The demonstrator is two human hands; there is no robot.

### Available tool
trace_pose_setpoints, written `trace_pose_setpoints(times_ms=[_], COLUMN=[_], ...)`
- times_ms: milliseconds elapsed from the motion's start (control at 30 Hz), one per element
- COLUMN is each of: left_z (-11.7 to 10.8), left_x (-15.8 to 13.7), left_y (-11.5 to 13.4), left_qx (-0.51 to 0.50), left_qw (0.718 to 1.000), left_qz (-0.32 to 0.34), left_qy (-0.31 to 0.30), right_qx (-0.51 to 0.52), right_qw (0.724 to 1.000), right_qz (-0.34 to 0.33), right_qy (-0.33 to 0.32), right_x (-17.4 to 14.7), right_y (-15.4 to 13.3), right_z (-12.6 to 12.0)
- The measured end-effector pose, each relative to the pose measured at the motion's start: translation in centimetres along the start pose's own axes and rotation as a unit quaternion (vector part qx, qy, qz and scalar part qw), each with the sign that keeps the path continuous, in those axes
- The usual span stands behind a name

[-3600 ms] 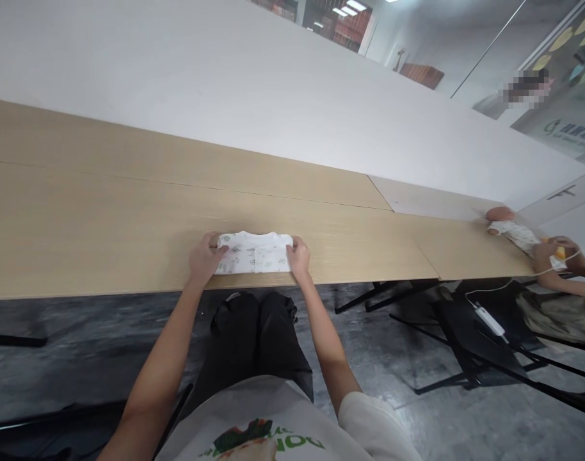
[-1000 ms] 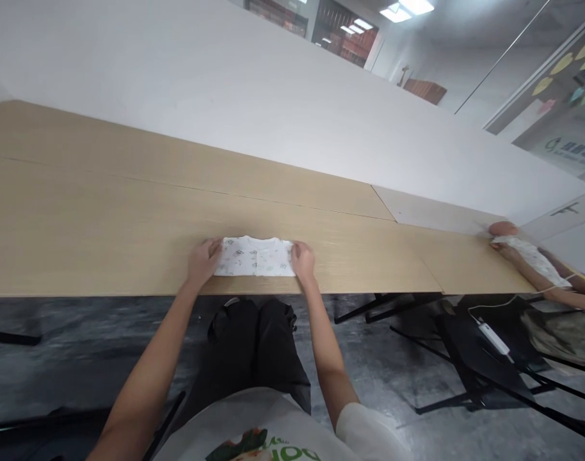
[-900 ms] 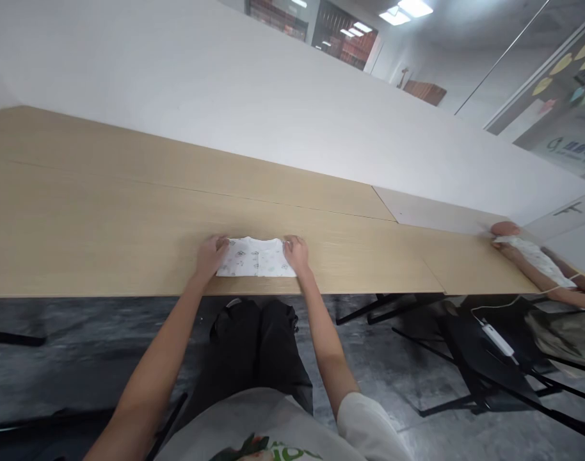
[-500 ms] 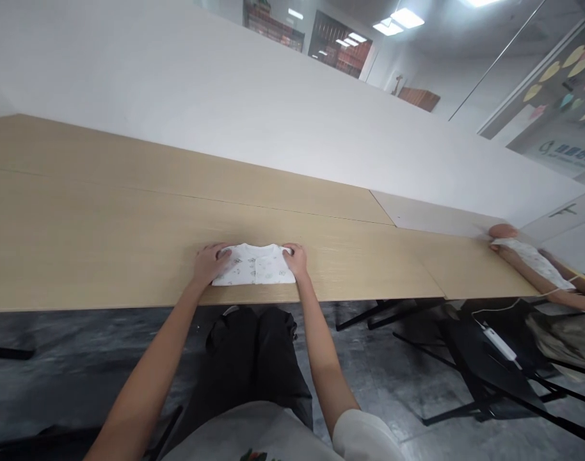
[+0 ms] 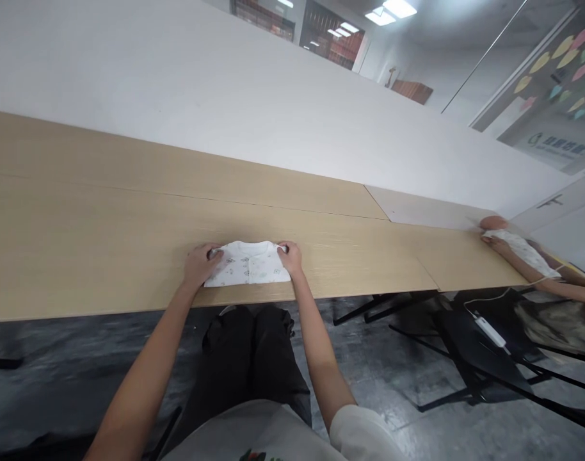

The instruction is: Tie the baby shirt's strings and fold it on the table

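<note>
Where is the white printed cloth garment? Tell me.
Head view, left of centre: the garment lies on the pale wooden table between the left grip and right grip.

Premises are an office-type workroom, evidenced by a long worktable [image 5: 105, 253], black chair [image 5: 463, 339], ceiling lights [image 5: 400, 8] and glass partition [image 5: 434, 64] bearing coloured leaf shapes [image 5: 541, 62] and lettering [image 5: 565, 146], too blurred to read.

Single head-worn view, forward and down from above wearer's shirt [image 5: 258, 426]; surface [image 5: 105, 237] close, across mid-frame; white wall [image 5: 177, 83] behind it, glass panes [image 5: 458, 61] upper right.
</note>
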State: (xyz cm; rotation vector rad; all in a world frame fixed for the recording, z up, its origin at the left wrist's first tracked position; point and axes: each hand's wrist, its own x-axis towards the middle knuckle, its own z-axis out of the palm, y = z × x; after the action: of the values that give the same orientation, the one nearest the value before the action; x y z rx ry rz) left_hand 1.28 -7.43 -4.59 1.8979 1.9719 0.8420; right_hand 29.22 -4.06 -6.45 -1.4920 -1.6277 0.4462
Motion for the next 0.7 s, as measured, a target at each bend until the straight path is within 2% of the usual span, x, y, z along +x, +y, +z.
trace_pose_setpoints(times_ms=[700], left_z=[0.15], left_x=[-0.02], left_y=[-0.02], left_qx=[0.005], left_qw=[1.0], left_qz=[-0.01], left_qy=[-0.005], right_qx=[-0.003], right_qw=[1.0], right_qz=[0.016], right_qy=[-0.009], right_x=[-0.11], right_y=[-0.29], right_z=[-0.2])
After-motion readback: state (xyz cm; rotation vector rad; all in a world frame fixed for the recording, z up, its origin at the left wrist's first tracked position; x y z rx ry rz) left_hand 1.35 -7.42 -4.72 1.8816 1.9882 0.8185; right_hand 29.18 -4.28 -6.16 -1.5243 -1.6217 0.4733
